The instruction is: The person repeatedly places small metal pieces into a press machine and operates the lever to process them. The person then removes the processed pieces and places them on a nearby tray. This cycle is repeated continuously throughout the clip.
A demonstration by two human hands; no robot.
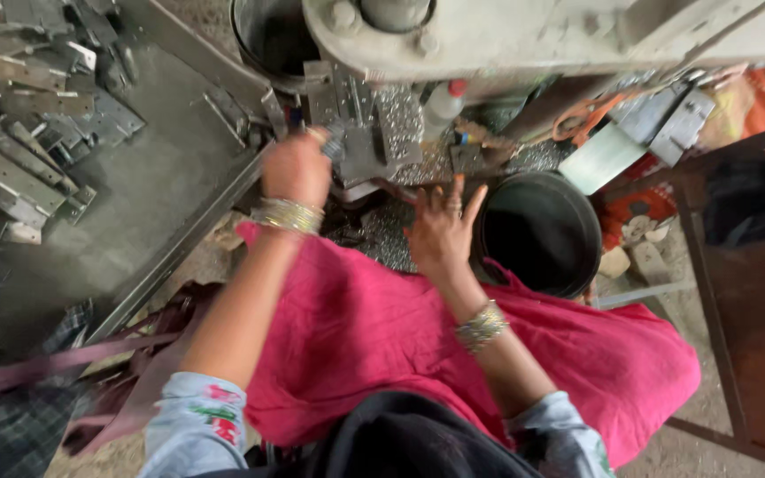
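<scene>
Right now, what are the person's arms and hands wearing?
Both forearms are bare. The left hand has a stack of thin gold-coloured bangles at the wrist; the right hand has a similar stack, and what looks like a ring on one finger. Short pale blue-grey sleeves end near the elbows; the left sleeve shows red and green floral embroidery.

A single head-worn view looks steeply down from above the person's own shoulders, close to the work. The pink cloth (382,345) over the lap fills the near middle, with both forearms reaching away from the lens. The far edge meets the pale machine body (524,35). A grey tray of metal plates (135,204) runs off left; a dark bucket (542,232) sits right of centre.
</scene>
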